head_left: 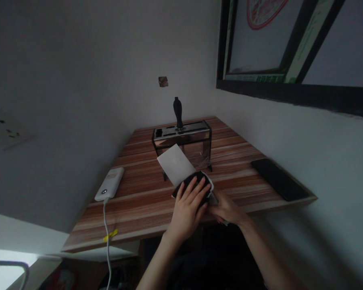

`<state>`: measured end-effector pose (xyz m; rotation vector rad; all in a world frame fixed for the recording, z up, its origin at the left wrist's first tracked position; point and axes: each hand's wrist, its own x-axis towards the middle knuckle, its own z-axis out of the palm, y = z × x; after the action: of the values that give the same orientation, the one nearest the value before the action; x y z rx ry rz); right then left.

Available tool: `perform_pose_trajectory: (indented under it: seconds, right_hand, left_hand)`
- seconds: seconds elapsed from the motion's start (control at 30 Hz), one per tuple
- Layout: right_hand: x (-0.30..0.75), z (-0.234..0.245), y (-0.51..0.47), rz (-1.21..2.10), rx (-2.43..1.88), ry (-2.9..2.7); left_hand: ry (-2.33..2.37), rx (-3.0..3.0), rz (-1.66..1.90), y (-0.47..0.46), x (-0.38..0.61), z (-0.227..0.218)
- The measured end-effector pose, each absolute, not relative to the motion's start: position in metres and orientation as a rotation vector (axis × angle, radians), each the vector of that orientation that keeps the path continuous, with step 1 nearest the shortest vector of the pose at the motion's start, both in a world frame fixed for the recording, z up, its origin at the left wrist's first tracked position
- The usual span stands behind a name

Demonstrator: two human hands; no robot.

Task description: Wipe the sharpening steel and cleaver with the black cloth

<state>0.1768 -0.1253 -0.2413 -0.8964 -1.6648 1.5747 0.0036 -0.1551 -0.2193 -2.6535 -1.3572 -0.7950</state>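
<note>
A broad, flat, pale blade like a cleaver's (175, 164) points up and left over the table, in front of the knife block. A black cloth (181, 188) with white edges covers its lower part. My left hand (188, 209) presses the cloth onto the blade from above, its fingers somewhat spread. Lower right, my right hand (227, 208) is closed around the cleaver's handle end; the handle is mostly hidden. The knife block (181, 137), with a black frame and see-through sides, stands just behind. A black-handled tool (177, 112) is upright in its top.
On the wood-grain table (139, 161), a white power bank (110, 183) lies at left, its white cable (106, 225) dropping over the front edge past yellow tape (111, 235). A black phone (278, 178) lies near the right edge. Walls stand behind and at both sides.
</note>
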Motion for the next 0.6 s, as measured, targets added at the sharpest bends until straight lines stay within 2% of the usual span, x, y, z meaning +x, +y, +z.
perform_pose_trajectory:
  seconds: [0.6]
  right_hand:
    - [0.177, -0.242, -0.125, 1.643, -0.878, -1.640]
  left_hand:
    - [-1.450, -2.311, -1.012, -0.083, -0.052, -0.165]
